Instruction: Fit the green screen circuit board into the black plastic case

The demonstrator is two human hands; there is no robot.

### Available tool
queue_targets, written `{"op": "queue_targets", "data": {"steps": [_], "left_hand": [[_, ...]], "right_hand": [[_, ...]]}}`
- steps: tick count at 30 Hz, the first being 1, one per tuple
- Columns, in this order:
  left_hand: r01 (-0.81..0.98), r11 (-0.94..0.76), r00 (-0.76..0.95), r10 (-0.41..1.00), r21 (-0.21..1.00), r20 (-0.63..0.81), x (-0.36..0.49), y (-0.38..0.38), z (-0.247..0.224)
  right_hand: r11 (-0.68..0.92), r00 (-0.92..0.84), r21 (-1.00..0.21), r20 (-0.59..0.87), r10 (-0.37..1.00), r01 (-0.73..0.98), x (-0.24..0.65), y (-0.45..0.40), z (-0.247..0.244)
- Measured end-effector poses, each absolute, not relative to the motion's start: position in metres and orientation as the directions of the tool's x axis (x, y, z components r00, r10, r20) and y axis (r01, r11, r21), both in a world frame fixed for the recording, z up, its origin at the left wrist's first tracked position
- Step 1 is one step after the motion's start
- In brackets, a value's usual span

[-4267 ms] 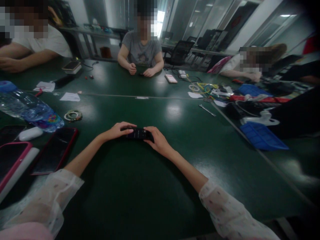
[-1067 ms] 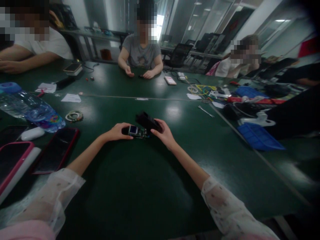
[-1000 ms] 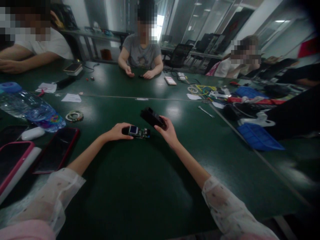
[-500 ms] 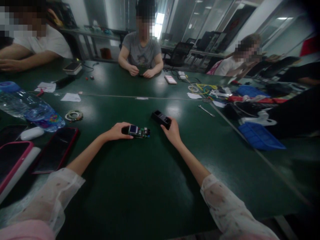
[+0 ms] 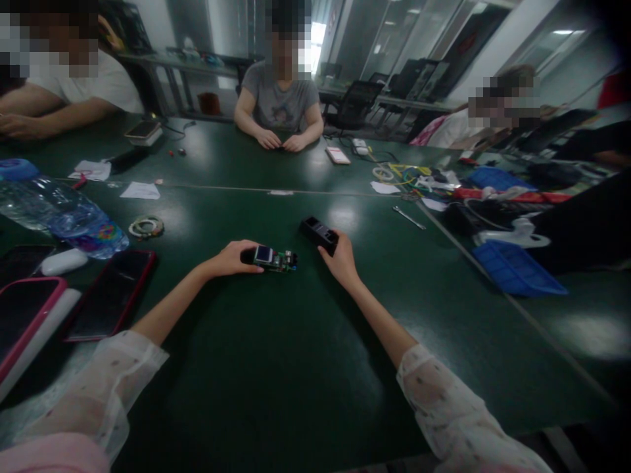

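Note:
Between the fingers and thumb of my left hand (image 5: 231,259) is a small green circuit board (image 5: 280,261) with a little square screen at its left end. The board points right, its bare components facing up. My right hand (image 5: 342,261) grips the near end of a black plastic casing (image 5: 318,231) that has openings in its upper face. The casing slants away to the upper left, apart from the board by a short gap. Both are at or just over the green tabletop (image 5: 276,355); I cannot tell whether they touch it.
On the left are a water bottle (image 5: 73,213), several phones, including a red-edged phone (image 5: 112,295), and a bracelet (image 5: 146,227). To the right lie a wrench (image 5: 409,217), a blue tray (image 5: 517,268) and tangled cables (image 5: 414,176). A person in grey (image 5: 280,108) sits opposite.
My hands, the board and the casing stay almost where they were. The view has shifted slightly. Across the table, the person in grey has brought their hands lower and closer together.

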State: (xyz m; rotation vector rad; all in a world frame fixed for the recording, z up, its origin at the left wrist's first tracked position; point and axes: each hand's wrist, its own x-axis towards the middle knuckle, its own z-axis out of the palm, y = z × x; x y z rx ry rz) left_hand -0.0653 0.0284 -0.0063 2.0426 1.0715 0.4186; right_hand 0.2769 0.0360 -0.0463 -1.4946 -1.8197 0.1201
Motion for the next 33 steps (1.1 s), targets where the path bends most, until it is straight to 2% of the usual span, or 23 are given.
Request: {"op": "queue_targets", "data": {"steps": [18,26,29,33], "left_hand": [[0.551,-0.329,0.596,0.799,0.767,-0.085,-0.065,0.026,-0.002],[0.562,-0.361,0.605,0.793,0.744,-0.072,-0.065,0.026,-0.003],[0.568,-0.352,0.598,0.797,0.744,-0.080,-0.065,0.026,-0.002],[0.568,-0.353,0.587,0.807,0.743,-0.065,-0.064,0.027,-0.004]], "right_hand": [[0.287,-0.004,-0.536,0.467,0.884,0.794,0.276,0.035,-0.044],[0.285,0.016,-0.593,0.449,0.893,0.753,0.276,0.035,-0.042],[0.323,-0.046,-0.599,0.430,0.902,0.733,0.272,0.032,-0.038],[0.449,-0.242,-0.600,0.396,0.886,0.662,0.263,0.025,-0.032]]}}
